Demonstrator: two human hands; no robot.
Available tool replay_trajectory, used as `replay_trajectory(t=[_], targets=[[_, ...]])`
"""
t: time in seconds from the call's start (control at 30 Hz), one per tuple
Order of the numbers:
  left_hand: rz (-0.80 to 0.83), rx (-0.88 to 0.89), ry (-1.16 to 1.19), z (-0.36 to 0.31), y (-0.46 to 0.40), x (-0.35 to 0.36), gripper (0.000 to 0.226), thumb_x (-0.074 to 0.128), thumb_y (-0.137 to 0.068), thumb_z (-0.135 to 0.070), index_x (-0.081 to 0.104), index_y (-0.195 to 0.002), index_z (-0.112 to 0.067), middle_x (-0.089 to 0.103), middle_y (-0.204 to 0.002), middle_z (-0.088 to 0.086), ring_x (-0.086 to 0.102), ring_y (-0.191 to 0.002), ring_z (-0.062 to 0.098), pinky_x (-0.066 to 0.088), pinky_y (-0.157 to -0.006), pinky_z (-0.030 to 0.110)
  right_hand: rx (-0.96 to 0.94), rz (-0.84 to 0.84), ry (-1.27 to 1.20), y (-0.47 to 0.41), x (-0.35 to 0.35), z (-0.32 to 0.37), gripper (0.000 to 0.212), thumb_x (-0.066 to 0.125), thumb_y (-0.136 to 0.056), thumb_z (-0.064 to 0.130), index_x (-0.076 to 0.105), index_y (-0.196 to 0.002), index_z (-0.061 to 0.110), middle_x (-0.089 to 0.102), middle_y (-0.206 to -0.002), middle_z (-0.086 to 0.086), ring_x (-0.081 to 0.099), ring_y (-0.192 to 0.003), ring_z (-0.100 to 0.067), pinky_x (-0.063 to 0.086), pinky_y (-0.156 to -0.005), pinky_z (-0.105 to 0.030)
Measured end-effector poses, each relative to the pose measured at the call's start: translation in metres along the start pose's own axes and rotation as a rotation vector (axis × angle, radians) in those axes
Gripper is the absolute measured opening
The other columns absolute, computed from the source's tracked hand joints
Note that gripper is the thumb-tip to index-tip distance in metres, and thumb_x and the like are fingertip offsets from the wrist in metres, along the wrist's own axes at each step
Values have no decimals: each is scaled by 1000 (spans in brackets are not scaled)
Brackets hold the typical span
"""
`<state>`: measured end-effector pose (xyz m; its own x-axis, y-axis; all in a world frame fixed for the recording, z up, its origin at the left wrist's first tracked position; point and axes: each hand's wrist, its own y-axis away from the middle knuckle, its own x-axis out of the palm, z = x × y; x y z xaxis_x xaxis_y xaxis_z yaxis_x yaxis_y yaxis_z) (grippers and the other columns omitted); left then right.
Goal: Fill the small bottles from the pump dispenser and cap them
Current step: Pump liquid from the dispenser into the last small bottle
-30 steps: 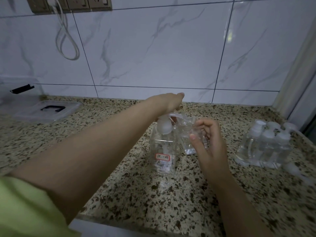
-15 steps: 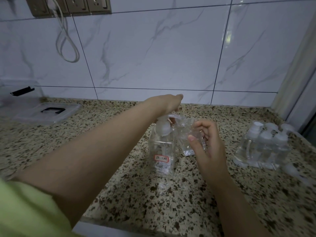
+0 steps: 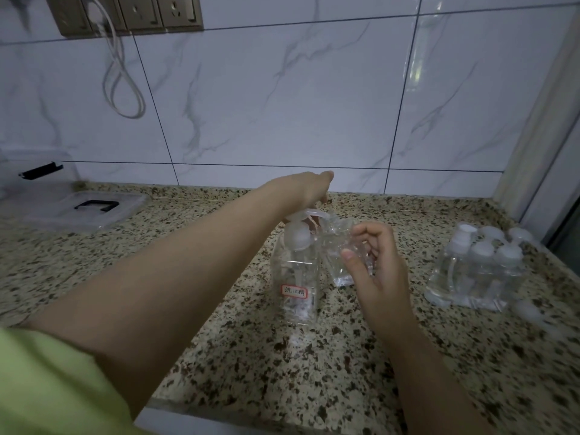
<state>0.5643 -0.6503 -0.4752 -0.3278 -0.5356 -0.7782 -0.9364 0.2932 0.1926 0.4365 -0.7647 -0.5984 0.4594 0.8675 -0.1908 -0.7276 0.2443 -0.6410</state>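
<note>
A clear pump dispenser [image 3: 296,277] with a red-edged label stands mid-counter. My left hand [image 3: 306,189] lies flat on top of its white pump head [image 3: 299,219], fingers straight. My right hand [image 3: 375,262] grips a small clear bottle [image 3: 337,257] tilted under the spout, with a little liquid at its bottom. A cluster of several small capped bottles [image 3: 477,271] stands at the right.
A loose white cap [image 3: 530,310] lies in front of the cluster. A clear plastic box and lid with a black handle [image 3: 94,205] sit at the far left. A white cable [image 3: 122,76] hangs from wall sockets. The speckled counter's front edge [image 3: 251,416] is near me.
Both hands stay at the dispenser and the small bottle; only slight shifts of the view and hands show.
</note>
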Motion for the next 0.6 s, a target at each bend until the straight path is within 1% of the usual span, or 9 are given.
replay_trajectory(t=[0.07, 0.13, 0.23, 0.33, 0.43, 0.5, 0.57, 0.6], targets=[[1, -12, -4, 0, 1, -1, 63, 17, -104, -53, 65, -120, -17, 60, -122, 12, 57, -110, 33, 42, -84, 37, -1, 4, -11, 0, 1, 0, 29, 55, -90, 47, 51, -116, 36, 61, -109, 25, 63, -102, -6, 51, -84, -27], [14, -23, -36, -1, 0, 1, 63, 16, -104, -53, 64, -122, -16, 60, -124, 13, 55, -112, 33, 41, -85, 38, -1, 9, -13, 1, 0, 1, 29, 55, -90, 46, 51, -117, 34, 60, -110, 26, 62, -104, -4, 49, -86, -22], [-11, 22, -38, -2, 2, 1, 63, 15, -105, -51, 64, -124, -16, 60, -128, 11, 54, -118, 30, 37, -88, 36, -9, 5, -18, 0, 0, 1, 30, 54, -90, 46, 51, -117, 33, 60, -110, 28, 61, -103, -1, 48, -84, -15], [23, -13, -16, 0, 0, 2, 62, 16, -104, -53, 64, -120, -17, 56, -128, 13, 58, -112, 35, 41, -88, 38, -15, 11, -14, 1, 0, 1, 31, 55, -91, 45, 51, -117, 30, 60, -109, 27, 62, -102, -2, 48, -83, -14], [10, -13, -36, -1, -1, 2, 63, 15, -104, -53, 64, -121, -16, 61, -122, 13, 57, -108, 32, 40, -82, 37, -10, 6, -14, 2, 0, 1, 30, 55, -90, 46, 52, -116, 31, 61, -106, 26, 62, -97, -3, 49, -78, -17], [10, -10, -23, 0, 0, 1, 64, 15, -103, -54, 65, -120, -16, 65, -112, 11, 61, -104, 30, 40, -81, 36, -3, 0, -22, 1, 0, 2, 31, 55, -90, 46, 52, -116, 31, 62, -105, 23, 62, -94, -4, 50, -76, -21], [43, -48, -9, 0, 1, 1, 64, 16, -103, -55, 64, -119, -16, 65, -102, 9, 61, -103, 32, 41, -81, 38, -6, 5, -25, 0, -1, 1, 32, 55, -90, 45, 53, -116, 27, 62, -105, 21, 62, -96, -4, 50, -79, -18], [50, -54, -17, 0, 2, 2, 64, 16, -103, -55, 64, -119, -15, 64, -101, 8, 59, -103, 31, 40, -81, 38, -4, 7, -29, 0, -1, 1, 33, 55, -90, 45, 53, -117, 26, 61, -105, 21, 62, -98, -5, 49, -80, -16]])
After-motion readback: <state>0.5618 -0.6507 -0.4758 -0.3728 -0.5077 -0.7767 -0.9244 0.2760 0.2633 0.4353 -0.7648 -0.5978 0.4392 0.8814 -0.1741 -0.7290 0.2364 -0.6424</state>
